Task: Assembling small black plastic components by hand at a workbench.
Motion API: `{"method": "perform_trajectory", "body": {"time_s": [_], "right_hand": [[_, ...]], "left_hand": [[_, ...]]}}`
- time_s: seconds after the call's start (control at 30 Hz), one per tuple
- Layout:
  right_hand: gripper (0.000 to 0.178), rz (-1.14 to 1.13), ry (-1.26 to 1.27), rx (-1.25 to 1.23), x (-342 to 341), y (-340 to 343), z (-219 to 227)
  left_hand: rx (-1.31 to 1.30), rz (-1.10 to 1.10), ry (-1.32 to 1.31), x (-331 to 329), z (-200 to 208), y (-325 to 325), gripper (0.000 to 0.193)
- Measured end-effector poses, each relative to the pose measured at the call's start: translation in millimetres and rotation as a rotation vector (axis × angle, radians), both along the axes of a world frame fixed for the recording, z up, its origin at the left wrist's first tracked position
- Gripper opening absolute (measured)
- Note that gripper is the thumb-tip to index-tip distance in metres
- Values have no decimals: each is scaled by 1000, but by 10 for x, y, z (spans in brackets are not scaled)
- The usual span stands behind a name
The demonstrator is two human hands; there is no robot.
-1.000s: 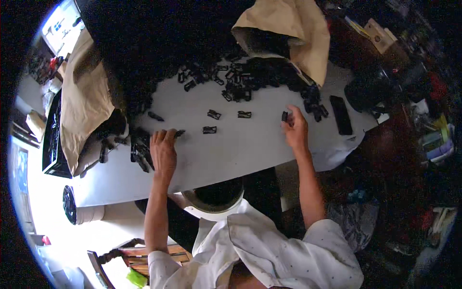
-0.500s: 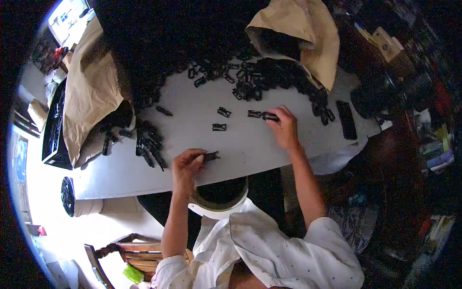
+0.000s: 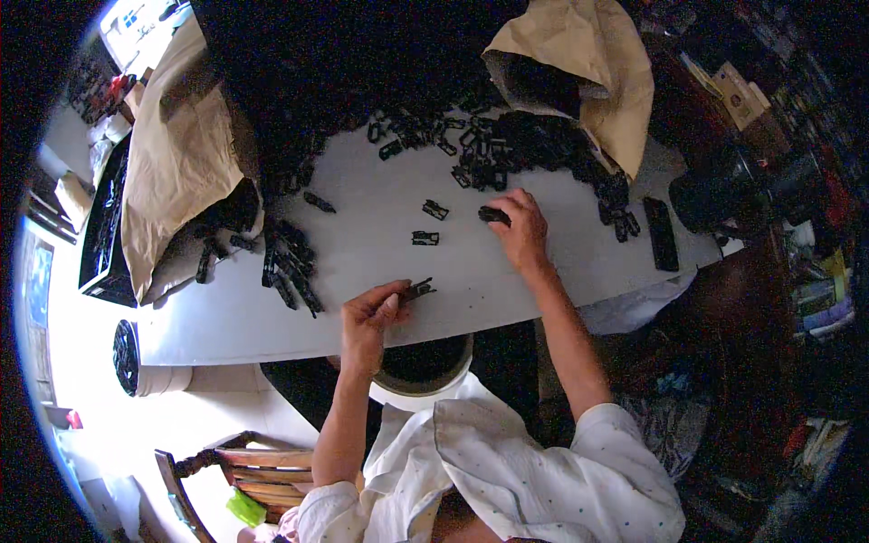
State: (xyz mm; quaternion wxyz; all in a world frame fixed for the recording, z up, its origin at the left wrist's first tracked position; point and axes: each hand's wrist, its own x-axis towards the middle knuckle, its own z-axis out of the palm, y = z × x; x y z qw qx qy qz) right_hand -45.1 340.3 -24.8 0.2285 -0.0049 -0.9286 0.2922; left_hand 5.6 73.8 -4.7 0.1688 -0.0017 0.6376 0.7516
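Observation:
My left hand (image 3: 371,324), near the table's front edge, pinches a small black plastic part (image 3: 418,290) with two prongs pointing right. Farther back and to the right, the fingers of my right hand (image 3: 525,233) close on another black plastic part (image 3: 492,214) at the tabletop. Its far end is hidden by my fingertips, so I cannot tell whether a second piece is under them. Two loose black frame-shaped parts, one (image 3: 435,210) behind the other (image 3: 424,238), lie between my hands on the white table (image 3: 362,217).
A heap of black parts (image 3: 507,145) spreads from an open brown paper bag (image 3: 615,81) at the back right. Longer black pieces (image 3: 291,262) lie by another paper bag (image 3: 176,190) at left. A dark flat bar (image 3: 662,235) rests at right; a round bucket (image 3: 425,366) stands below the front edge.
My left hand has turned its part so that the prongs show. My right hand has shifted slightly left; the separate piece beside its fingers no longer shows apart. The whole view has shifted a little.

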Motion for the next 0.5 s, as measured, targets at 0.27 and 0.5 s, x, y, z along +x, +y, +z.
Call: {"method": "perform_trajectory", "body": {"time_s": [0.27, 0.5], "right_hand": [[36, 25, 26, -14, 42, 56, 66], [31, -29, -5, 77, -13, 34, 48]], "left_hand": [[0, -110, 29, 11, -109, -29, 22], [79, -75, -3, 16, -187, -26, 27]]}}
